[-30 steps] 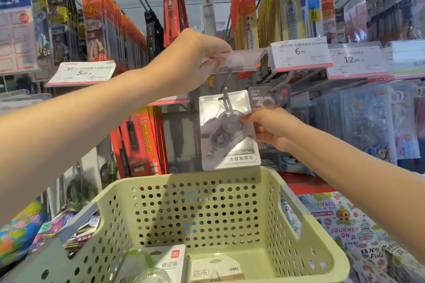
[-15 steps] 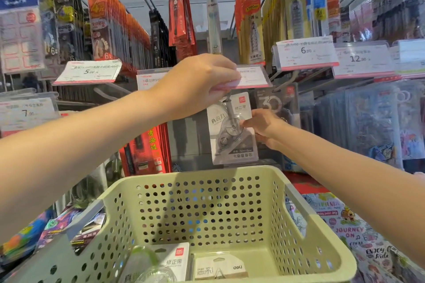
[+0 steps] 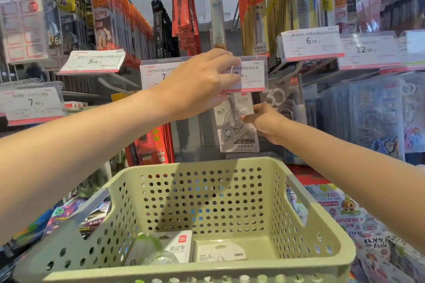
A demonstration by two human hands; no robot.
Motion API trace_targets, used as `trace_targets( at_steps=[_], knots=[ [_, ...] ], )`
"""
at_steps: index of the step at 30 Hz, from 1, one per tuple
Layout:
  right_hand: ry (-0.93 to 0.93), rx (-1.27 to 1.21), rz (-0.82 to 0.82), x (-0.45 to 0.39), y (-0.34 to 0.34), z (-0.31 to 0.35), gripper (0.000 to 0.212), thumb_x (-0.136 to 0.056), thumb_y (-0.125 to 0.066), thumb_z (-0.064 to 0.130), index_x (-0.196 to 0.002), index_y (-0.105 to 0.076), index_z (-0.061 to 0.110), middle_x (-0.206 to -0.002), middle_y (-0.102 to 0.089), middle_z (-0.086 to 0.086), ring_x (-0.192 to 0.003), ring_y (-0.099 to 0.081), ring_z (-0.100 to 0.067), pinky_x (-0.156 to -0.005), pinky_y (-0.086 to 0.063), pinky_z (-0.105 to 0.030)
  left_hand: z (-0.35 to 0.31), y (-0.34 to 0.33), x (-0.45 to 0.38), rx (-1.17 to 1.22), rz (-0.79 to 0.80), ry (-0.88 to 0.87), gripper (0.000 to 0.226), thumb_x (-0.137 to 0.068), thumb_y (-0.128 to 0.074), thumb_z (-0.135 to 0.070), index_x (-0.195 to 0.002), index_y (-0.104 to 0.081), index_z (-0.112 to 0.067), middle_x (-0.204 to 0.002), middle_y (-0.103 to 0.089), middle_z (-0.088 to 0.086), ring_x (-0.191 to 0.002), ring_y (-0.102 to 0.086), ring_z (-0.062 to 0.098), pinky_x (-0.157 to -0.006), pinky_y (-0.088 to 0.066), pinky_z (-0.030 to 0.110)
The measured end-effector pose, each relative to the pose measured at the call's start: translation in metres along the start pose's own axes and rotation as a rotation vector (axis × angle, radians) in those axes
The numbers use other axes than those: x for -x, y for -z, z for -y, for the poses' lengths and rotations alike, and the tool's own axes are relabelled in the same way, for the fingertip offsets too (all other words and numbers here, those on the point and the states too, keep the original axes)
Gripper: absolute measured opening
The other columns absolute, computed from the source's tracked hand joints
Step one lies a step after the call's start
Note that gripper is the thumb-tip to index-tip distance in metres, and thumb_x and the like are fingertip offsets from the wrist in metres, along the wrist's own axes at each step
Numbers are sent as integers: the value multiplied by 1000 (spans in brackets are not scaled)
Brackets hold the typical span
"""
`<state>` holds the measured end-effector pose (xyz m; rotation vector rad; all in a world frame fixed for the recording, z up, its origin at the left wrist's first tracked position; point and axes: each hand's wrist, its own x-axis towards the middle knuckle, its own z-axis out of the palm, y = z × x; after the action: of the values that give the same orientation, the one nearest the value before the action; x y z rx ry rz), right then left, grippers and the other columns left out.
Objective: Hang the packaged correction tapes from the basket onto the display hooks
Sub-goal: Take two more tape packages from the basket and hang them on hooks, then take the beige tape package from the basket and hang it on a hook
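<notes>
A clear packaged correction tape [image 3: 238, 127] hangs on a display hook under a white price tag [image 3: 251, 76]. My right hand [image 3: 264, 122] pinches the package's right edge. My left hand [image 3: 202, 82] grips the price tag, fingers over its face and thumb below, and covers its left part. The hook itself is mostly hidden behind the tag and the package. Below, the pale green perforated basket [image 3: 207, 164] holds two more packaged correction tapes, one [image 3: 177, 247] at the left and one [image 3: 222, 253] at the right, lying flat on its floor.
Rows of hooks carry hanging stationery packs all around: orange packs [image 3: 108, 20] upper left, yellow packs [image 3: 257, 18] upper right, a dark "30" pack [image 3: 282, 99] just right of the hung tape. Price tags [image 3: 310, 45] stick out at hand height. Printed notebooks [image 3: 358, 220] lie to the right of the basket.
The price tag went from tipped up to hanging down in my left hand. My right hand pushed the package farther back along the hook, under the tag.
</notes>
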<state>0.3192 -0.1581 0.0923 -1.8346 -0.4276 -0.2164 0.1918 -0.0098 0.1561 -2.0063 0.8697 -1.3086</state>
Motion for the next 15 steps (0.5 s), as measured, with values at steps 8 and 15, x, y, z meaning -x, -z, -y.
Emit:
trace_targets(
  at_steps=[8, 15],
  knots=[
    [274, 349, -41, 53, 10, 6, 68, -89, -57, 16, -148, -23, 14, -149, -39, -8, -135, -39, -24, -109, -33, -34, -41, 5, 34, 120, -55, -55, 22, -76, -64, -17, -89, -67, 1, -96, -68, 18, -86, -63, 34, -69, -52, 43],
    [477, 425, 40, 102, 18, 24, 17, -84, -62, 15, -100, -63, 22, -96, -65, 7, -85, -60, -5, -81, -47, -24, -77, -2, 81, 366, 564, 41, 24, -87, -54, -36, -101, -60, -17, -90, -64, -2, -77, -58, 18, -66, -49, 31]
  ],
)
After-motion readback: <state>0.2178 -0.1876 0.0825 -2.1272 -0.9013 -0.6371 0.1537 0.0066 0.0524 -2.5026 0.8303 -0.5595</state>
